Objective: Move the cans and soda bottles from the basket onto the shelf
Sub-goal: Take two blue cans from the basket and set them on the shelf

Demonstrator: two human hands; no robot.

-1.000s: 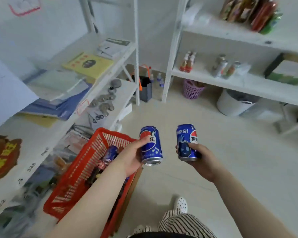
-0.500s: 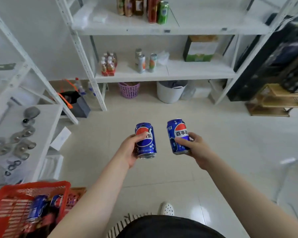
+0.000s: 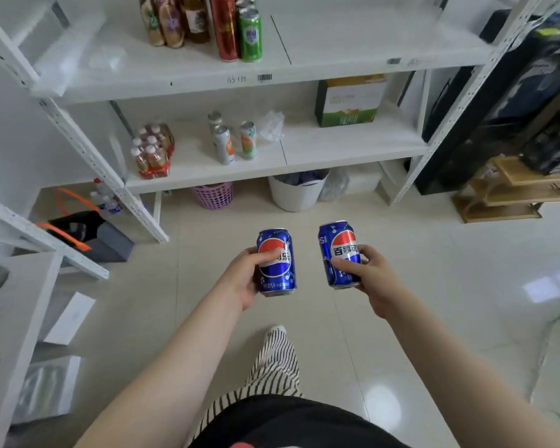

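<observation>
Striped trousers (image 3: 274,367) and one shoe (image 3: 274,329) show lowest, over the pale tiled floor (image 3: 434,286). Beyond them both forearms reach toward the white shelf unit (image 3: 304,169). The left hand (image 3: 244,279) is wrapped around a blue Pepsi can (image 3: 277,263), thumb across its label; the right hand (image 3: 369,276) is clasped on a second blue can (image 3: 338,253), fingers over its front. Both cans are upright, apart, in the air short of the shelf unit. Under that unit stand a pink basket (image 3: 212,195) and a white bucket (image 3: 296,192). On its middle board stand slim cans (image 3: 235,142) and a bottle pack (image 3: 152,151); on its top board, a red can (image 3: 225,27) beside a green can (image 3: 250,35).
</observation>
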